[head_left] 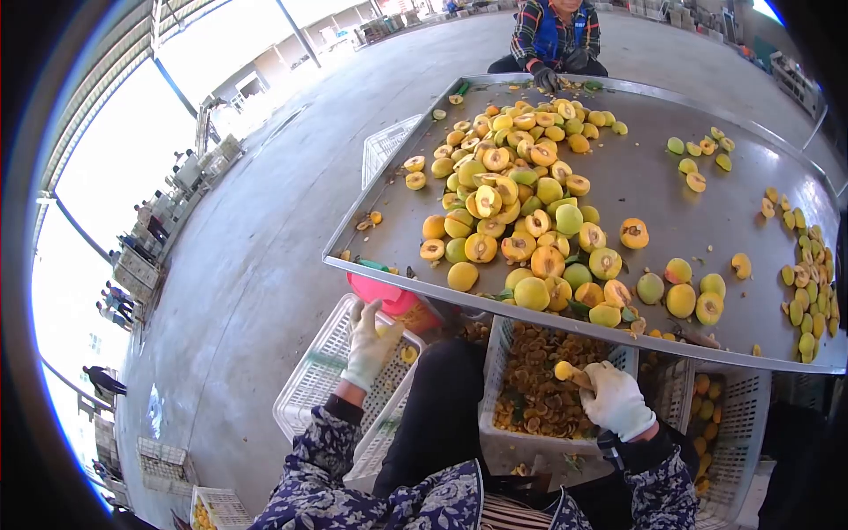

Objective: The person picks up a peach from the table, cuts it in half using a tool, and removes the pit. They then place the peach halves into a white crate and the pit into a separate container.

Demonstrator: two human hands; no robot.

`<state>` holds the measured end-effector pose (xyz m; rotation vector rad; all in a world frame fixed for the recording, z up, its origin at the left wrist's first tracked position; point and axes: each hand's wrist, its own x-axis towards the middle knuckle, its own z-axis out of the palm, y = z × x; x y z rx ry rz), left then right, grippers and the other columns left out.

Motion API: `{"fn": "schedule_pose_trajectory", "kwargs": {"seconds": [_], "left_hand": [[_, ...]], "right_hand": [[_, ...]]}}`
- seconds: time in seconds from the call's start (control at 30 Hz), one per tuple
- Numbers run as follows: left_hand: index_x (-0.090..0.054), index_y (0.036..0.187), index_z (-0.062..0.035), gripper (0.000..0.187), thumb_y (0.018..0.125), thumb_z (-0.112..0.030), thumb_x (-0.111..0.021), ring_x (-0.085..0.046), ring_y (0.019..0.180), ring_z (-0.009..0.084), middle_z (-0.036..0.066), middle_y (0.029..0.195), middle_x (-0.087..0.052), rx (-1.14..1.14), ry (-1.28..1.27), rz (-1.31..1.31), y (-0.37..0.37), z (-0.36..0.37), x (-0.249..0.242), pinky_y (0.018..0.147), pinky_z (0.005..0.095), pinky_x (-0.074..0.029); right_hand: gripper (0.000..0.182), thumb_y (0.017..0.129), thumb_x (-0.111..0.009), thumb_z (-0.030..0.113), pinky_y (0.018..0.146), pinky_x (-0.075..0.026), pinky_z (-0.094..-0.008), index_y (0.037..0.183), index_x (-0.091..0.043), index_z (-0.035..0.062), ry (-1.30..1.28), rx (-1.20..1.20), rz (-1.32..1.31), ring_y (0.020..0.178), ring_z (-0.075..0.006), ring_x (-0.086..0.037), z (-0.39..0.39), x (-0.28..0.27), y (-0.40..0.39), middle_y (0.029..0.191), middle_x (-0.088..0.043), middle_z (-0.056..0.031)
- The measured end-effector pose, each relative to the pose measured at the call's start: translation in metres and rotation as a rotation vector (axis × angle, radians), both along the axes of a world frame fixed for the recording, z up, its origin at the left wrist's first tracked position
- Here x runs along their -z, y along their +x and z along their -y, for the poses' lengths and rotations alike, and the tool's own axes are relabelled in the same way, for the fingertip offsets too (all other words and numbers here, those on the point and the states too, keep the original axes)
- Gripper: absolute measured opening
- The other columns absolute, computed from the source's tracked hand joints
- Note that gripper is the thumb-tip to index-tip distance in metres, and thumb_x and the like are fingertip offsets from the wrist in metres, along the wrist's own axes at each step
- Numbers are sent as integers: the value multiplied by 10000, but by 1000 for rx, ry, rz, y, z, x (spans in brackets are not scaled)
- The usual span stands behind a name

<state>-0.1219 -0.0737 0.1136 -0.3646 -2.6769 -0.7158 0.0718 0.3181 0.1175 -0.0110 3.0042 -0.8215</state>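
Note:
My left hand (369, 343), in a white glove, is over a white plastic basket (296, 399) at left, its fingers stretched out and apart. A bit of yellow fruit (382, 329) shows between thumb and fingers. In my right hand (617, 402), also gloved, is a short brown-handled tool (582, 380); a round yellow piece (564, 371) is at its tip, and I cannot tell the tool's kind. Below that hand stands a white crate (493, 389) of brown fruit scraps and pits. Ahead, halved and whole yellow-green peaches (530, 203) are heaped on a metal table (654, 194).
A pink container (375, 289) stands under the table's near left corner. At right is another crate (742, 442) with whole fruit in it. Small fruit pieces (808, 291) lie along the table's right edge. Across the table sits a person (556, 40) in dark gloves.

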Motion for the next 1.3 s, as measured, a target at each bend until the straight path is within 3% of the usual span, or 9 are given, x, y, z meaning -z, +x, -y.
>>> {"fn": "schedule_pose_trajectory", "kwargs": {"seconds": [0.17,0.4,0.47,0.6,0.73,0.83,0.9,1.13,1.3], "left_hand": [[-574,1157,-11,450,865,-353,-593,-562,1098,407,251,1165,-587,-71,-184,169,-139,-77,-5,934,424,-459],[-613,1079,-44,361,794,-263,-651,-623,922,392,234,1051,-613,-32,-149,280,-189,-106,27,823,440,-512],[-583,1053,-3,333,772,-153,-683,-628,866,345,204,971,-606,12,208,250,-149,-129,-8,791,405,-523],[-446,1165,-77,315,864,-50,-533,-618,590,240,172,985,-617,385,1149,876,-70,-184,-30,441,312,-510],[-435,1325,-120,416,994,-373,-437,-659,832,297,208,1121,-600,657,1738,1456,-11,-249,-20,697,429,-572],[-473,1307,-118,417,1009,-397,-383,-625,980,303,176,1168,-587,694,1742,1546,7,-275,-4,858,471,-528],[-475,1308,-108,411,1017,-376,-364,-586,1063,311,163,1203,-575,463,1786,1459,11,-287,-3,932,493,-484],[-432,1315,-83,410,1020,-355,-344,-577,1063,328,171,1249,-536,615,1772,1451,10,-304,14,948,496,-473],[-454,1223,-53,403,1018,-374,-324,-606,940,263,178,1181,-563,661,1487,1169,16,-303,19,862,428,-519]], "right_hand": [[156,825,-621,91,657,-503,-454,966,-569,49,-316,63,-418,789,-383,-623,29,-5,-12,834,-623,-162],[266,859,-617,226,611,-514,-420,1048,-558,48,140,120,157,720,-356,-648,-1,20,-17,773,-650,-173],[238,870,-597,213,614,-513,-432,1034,-560,45,-54,112,-222,712,-356,-643,5,-1,-25,734,-636,-167],[281,903,-604,276,647,-509,-427,1048,-537,44,-164,99,81,741,-376,-644,-3,-8,-26,815,-640,-197],[451,970,-528,385,596,-485,-326,1196,-471,-1,-773,149,-148,617,-220,-599,0,-29,-25,875,-595,-94],[523,962,-488,500,486,-400,-202,1160,-471,17,-1226,341,85,538,-61,-477,-3,-35,-36,812,-538,-36],[524,960,-481,513,478,-406,-209,1143,-473,22,-1235,383,131,535,-67,-480,-4,-29,-42,801,-538,-37],[499,957,-479,519,434,-393,-205,1140,-478,54,-1289,482,214,498,-67,-475,-2,0,-65,747,-516,-16],[233,1012,-470,241,687,-430,-241,1088,-494,21,-1196,419,29,756,-105,-461,2,1,-72,853,-527,-46]]}}
